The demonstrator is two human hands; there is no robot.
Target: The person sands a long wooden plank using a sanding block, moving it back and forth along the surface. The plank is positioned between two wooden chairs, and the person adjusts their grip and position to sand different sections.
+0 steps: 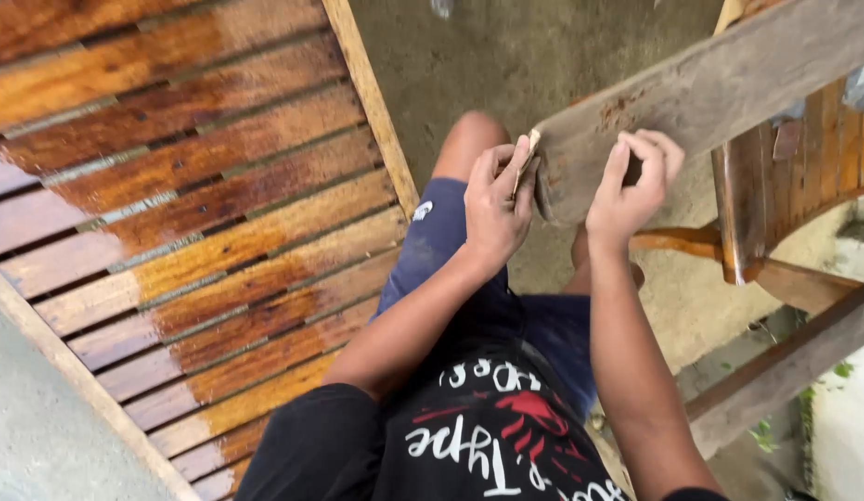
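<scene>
Plank: weathered wooden plank (701, 88), long axis rising from its cut end at centre frame toward upper right.
Left hand: left hand (495, 209) closed on a folded piece of sandpaper (526, 160), pressed against the plank's end.
Right hand: right hand (631, 186) clamped on the plank's lower edge, just beside the end.
Nearer hand: left.
Surroundings: varnished slatted panel (172, 213) well left; concrete floor (515, 56) below.
</scene>
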